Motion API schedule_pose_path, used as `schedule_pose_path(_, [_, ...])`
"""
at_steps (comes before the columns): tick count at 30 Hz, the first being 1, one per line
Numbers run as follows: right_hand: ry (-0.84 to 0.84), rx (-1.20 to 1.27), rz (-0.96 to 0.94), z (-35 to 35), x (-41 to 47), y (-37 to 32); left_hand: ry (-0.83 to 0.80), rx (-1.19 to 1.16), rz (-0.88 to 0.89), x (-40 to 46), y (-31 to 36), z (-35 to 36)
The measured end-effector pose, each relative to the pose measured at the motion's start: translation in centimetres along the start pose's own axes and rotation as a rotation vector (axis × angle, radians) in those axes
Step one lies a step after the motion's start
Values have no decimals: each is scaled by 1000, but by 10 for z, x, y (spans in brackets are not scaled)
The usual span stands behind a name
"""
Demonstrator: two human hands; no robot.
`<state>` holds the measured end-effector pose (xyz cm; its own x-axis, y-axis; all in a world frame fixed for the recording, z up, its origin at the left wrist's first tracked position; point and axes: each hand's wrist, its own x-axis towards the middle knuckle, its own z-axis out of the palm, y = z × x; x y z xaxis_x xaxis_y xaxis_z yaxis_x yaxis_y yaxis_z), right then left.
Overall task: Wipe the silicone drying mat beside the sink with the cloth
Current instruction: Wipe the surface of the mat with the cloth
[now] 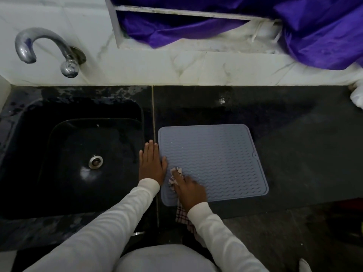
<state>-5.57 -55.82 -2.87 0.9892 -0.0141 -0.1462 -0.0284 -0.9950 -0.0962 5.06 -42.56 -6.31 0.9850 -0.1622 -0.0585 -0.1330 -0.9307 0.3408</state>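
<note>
A grey-blue silicone drying mat (216,158) with a wavy ribbed surface lies flat on the black counter, just right of the sink. My right hand (189,188) presses a checked red-and-white cloth (175,174) onto the mat's near left corner; the cloth's tail hangs over the counter's front edge beneath my wrist. My left hand (151,163) lies flat with straight fingers on the counter strip between sink and mat, its thumb touching the mat's left rim.
A black sink (39,154) with a metal drain (95,161) fills the left. A chrome tap (45,50) juts from the white tiled wall. Purple fabric (324,36) hangs at the back right. Bare black counter (304,144) extends right of the mat.
</note>
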Motion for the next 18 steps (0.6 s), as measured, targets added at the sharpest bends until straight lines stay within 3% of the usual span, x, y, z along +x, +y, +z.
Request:
schedule_pose_path(6, [-11,110,109,-9,-4,30,-24,-36,1,0,0,-4])
schedule_pose_path(11, [-56,231,268,-21,-11,99,-36,-22,-1,1,-1,-3])
schedule_pose_path(18, [25,330,477,-31,-23,189,-39,1,-13,2,-1,0])
